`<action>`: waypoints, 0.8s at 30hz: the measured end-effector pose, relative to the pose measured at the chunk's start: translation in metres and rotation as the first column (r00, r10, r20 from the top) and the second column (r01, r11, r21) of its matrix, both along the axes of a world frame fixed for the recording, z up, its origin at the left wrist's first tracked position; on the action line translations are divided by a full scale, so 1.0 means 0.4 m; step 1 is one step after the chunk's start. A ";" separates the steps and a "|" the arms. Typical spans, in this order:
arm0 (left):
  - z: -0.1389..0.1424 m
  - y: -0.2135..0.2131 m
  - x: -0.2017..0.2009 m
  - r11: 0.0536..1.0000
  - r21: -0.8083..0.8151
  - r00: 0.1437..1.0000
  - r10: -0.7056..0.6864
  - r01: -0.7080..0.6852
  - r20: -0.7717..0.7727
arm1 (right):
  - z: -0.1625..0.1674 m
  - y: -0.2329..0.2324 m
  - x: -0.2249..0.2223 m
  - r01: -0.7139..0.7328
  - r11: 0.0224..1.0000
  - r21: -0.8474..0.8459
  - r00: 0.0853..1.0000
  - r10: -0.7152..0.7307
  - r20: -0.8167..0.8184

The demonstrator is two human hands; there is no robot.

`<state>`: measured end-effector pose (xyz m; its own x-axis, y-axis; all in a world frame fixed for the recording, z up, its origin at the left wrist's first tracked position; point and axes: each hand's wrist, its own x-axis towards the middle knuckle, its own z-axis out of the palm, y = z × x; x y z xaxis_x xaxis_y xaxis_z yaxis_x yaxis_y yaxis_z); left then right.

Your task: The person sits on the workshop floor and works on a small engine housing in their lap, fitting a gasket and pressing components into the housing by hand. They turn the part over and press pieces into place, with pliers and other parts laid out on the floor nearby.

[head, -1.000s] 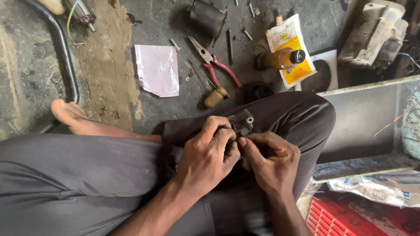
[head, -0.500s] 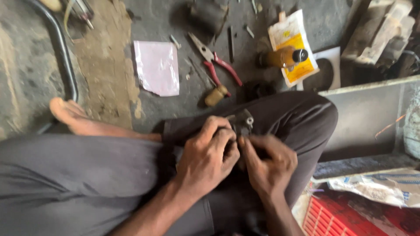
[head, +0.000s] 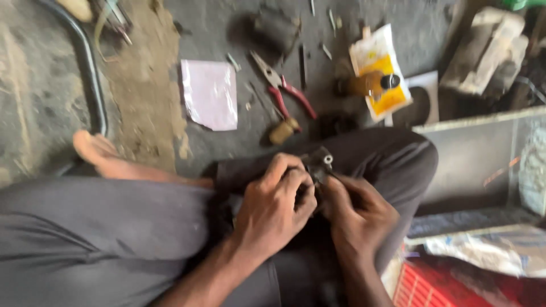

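I sit cross-legged on a dirty floor in grey trousers. Both hands meet over my lap on a small dark metal part [head: 319, 161] with a shiny bolt at its top. My left hand [head: 276, 207] curls around the part from the left, its fingers closed over it. My right hand [head: 359, 211] pinches the part from the right side. Most of the part is hidden under my fingers. The picture is blurred by motion.
On the floor ahead lie red-handled pliers [head: 284, 88], a pale pink sheet [head: 210, 94], a yellow and white packet [head: 380, 79] with a small bottle on it, and a dark lump [head: 276, 31]. A grey metal box [head: 483, 159] stands right, a red crate [head: 449, 284] below it.
The view has shifted a little and become more blurred. Both hands stay on the metal part with only slight finger movement.
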<state>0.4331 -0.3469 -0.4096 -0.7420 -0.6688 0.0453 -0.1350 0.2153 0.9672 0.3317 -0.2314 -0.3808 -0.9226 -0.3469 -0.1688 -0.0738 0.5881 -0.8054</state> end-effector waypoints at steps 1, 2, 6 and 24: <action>0.000 0.000 0.000 0.999 0.026 1.000 0.024 -0.024 0.000 | 0.002 0.006 0.004 0.124 0.990 -0.070 0.987 -0.116 0.109; 0.000 -0.001 0.000 0.999 0.028 1.000 0.014 -0.014 0.012 | 0.005 0.011 0.007 0.092 0.994 -0.061 0.992 -0.087 0.089; -0.001 -0.002 -0.002 0.996 0.087 0.999 -0.029 0.026 0.040 | 0.000 0.015 0.011 -0.027 0.999 0.040 0.999 0.025 0.044; 0.002 -0.005 -0.004 0.999 0.039 0.999 0.008 -0.010 0.040 | -0.007 -0.014 0.007 -0.191 0.952 0.241 0.956 0.235 -0.173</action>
